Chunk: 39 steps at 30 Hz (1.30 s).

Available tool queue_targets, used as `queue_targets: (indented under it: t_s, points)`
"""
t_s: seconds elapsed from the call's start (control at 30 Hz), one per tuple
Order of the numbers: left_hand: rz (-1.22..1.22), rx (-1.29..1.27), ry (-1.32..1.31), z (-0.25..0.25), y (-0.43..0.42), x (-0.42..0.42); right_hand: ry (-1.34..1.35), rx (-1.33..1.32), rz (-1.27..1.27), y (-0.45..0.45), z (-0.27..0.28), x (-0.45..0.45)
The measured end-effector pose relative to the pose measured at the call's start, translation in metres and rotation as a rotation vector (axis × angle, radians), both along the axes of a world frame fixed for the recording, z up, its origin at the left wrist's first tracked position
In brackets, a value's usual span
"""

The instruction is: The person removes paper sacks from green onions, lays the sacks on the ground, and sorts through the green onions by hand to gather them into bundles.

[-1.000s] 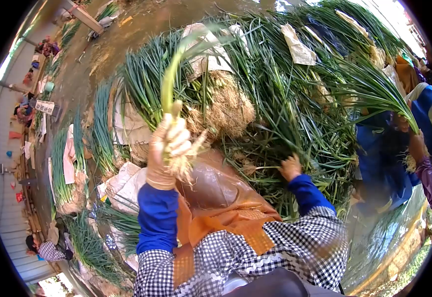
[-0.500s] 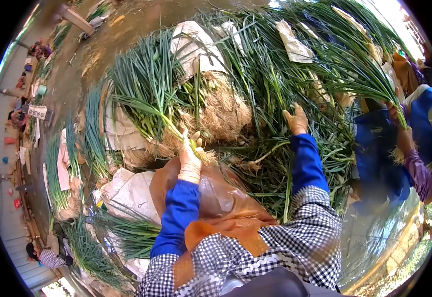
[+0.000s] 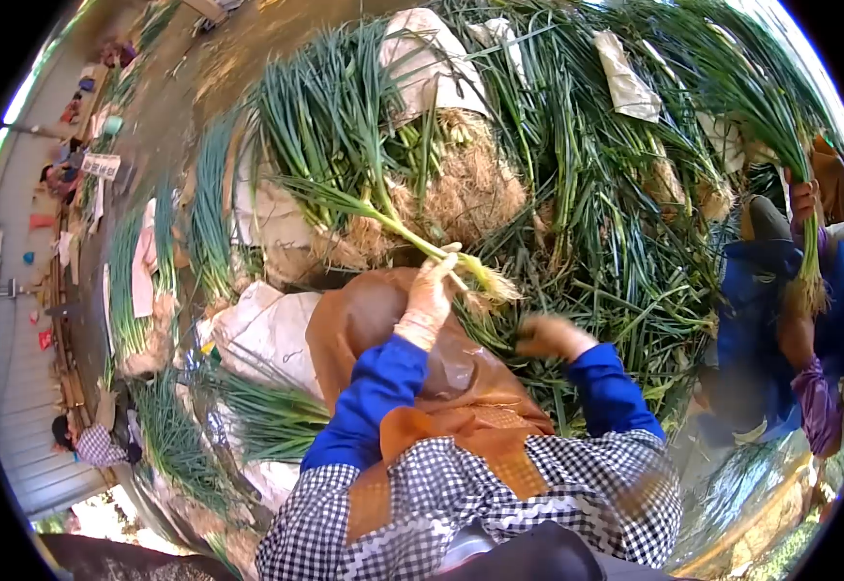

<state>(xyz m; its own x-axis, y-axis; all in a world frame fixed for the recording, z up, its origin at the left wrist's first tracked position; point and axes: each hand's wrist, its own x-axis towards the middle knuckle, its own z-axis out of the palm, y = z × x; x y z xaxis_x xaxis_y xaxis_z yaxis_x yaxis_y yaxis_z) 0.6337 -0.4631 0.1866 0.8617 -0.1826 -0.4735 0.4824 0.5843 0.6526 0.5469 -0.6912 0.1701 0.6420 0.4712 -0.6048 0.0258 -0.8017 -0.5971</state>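
Note:
My left hand (image 3: pixel 428 298) is closed around a green onion (image 3: pixel 393 225), its pale roots pointing right and its leaves stretching up to the left. My right hand (image 3: pixel 550 338) is blurred by motion, low over loose green leaves (image 3: pixel 606 320), right of the orange apron (image 3: pixel 480 373); whether it holds anything cannot be made out. In front of my left hand lies a large bundle of green onions (image 3: pixel 330 107) with a mass of tan roots (image 3: pixel 470 184), partly under a pale sack (image 3: pixel 432 63).
At the right, a co-worker's hand (image 3: pixel 803 200) holds a bunch of green onions (image 3: pixel 809 261) upright beside a blue apron (image 3: pixel 756 320). More onion bundles (image 3: pixel 212 208) and a white sack (image 3: pixel 265 334) lie to the left. Other people sit along the far left wall.
My left hand has come down and right with its onion, which now lies slantwise. My right hand reached forward, then drew back toward the apron. The co-worker's bunch has become more upright.

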Motion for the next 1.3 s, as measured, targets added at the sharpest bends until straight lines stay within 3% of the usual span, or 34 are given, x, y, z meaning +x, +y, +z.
queue_targets:
  t_s: [0.07,0.13,0.2,0.23,0.27,0.33,0.37,0.43,0.5,0.53,0.57,0.6,0.63,0.67,0.7,0.73,0.8,0.83,0.87,0.9,0.93,0.97,1.0,1.03,1.07,1.1,1.13,1.2,1.27,1.3]
  points:
    - [-0.064,-0.006,0.064,-0.001,-0.005,-0.004,-0.453,0.131,-0.369,-0.013,0.033,0.040]
    - [-0.085,0.122,0.124,0.002,-0.013,-0.008,-0.855,0.159,-0.333,-0.002,0.060,0.074]
    - [-0.110,0.129,0.108,0.002,-0.016,-0.015,-0.681,0.327,-0.392,0.028,0.055,0.083]
    - [-0.094,0.167,0.088,0.002,-0.017,-0.019,-0.343,0.149,-0.326,0.041,0.067,0.087]
    - [-0.081,0.205,0.065,0.005,-0.018,-0.019,-0.409,-0.038,-0.175,0.055,0.074,0.088]
    - [-0.075,0.195,0.116,0.008,-0.014,-0.020,-0.646,0.330,-0.299,0.061,0.003,0.078]
    - [-0.069,0.187,0.086,0.007,-0.015,-0.018,-0.602,0.554,-0.409,0.067,-0.004,0.072]
    - [-0.043,0.178,-0.039,-0.017,-0.016,-0.018,-0.470,0.657,-0.738,0.064,-0.004,0.060]
    - [0.152,0.081,-0.003,-0.011,-0.022,-0.013,-0.296,0.736,-1.114,0.046,-0.004,0.049]
    - [0.094,0.151,-0.111,-0.002,-0.013,-0.006,-0.180,0.748,-1.321,0.022,-0.005,0.040]
    - [0.171,0.090,-0.041,0.013,-0.008,0.006,-0.245,0.509,-1.270,-0.008,-0.025,0.027]
    - [0.180,-0.052,-0.190,0.012,0.001,0.015,-0.295,0.268,-1.214,-0.038,-0.044,0.014]
    - [0.222,0.055,-0.186,0.015,0.013,0.023,-0.295,-0.154,-0.869,-0.047,-0.029,0.003]
    - [0.347,-0.163,-0.062,0.007,0.016,0.036,-0.254,-0.553,-0.495,-0.048,-0.016,-0.008]
    - [0.350,-0.214,-0.042,0.024,0.006,0.031,-0.403,-0.449,-0.564,-0.045,-0.019,-0.018]
    - [0.360,-0.262,-0.025,0.043,-0.004,0.027,-0.466,-0.116,-0.777,-0.031,-0.006,-0.011]
    - [0.324,-0.283,-0.050,0.011,-0.016,0.025,-0.651,0.586,-0.965,0.010,0.013,0.023]
    - [0.148,-0.516,0.007,0.016,-0.023,0.013,-0.669,0.764,-1.009,0.035,0.030,0.035]
    - [0.045,-0.452,-0.036,0.013,-0.034,0.002,-0.921,0.723,-0.916,0.057,0.040,0.042]
    - [0.092,-0.381,0.029,0.010,-0.053,-0.014,-1.052,0.619,-0.840,0.076,0.044,0.048]
    - [0.139,-0.309,0.086,0.006,-0.065,-0.023,-1.041,0.642,-0.793,0.082,0.041,0.054]
    - [0.016,-0.375,0.046,0.006,-0.050,-0.021,-1.061,0.554,-0.806,0.082,0.039,0.057]
    - [0.146,-0.289,0.064,0.003,-0.048,-0.022,-1.072,0.470,-0.816,0.082,0.035,0.059]
    - [0.100,-0.376,0.012,-0.008,-0.032,-0.016,-1.136,0.423,-0.786,0.082,0.023,0.058]
    - [0.053,-0.460,-0.031,0.009,-0.024,-0.013,-0.910,0.464,-0.543,0.070,0.013,0.061]
    - [0.118,-0.247,-0.056,0.024,-0.024,-0.014,-0.817,0.184,-0.415,0.059,0.005,0.058]
    - [0.227,-0.286,-0.133,0.045,-0.026,-0.010,-0.709,-0.094,-0.284,0.047,0.001,0.051]
    - [0.226,-0.185,-0.283,0.046,0.003,0.006,-0.281,-0.303,-0.410,0.010,-0.013,0.034]
    - [0.250,-0.063,-0.297,0.052,0.014,0.017,-0.540,-0.298,-0.539,-0.031,-0.062,0.027]
    - [0.244,-0.113,-0.235,0.052,0.016,0.020,-0.628,-0.309,-0.428,-0.053,-0.102,0.035]
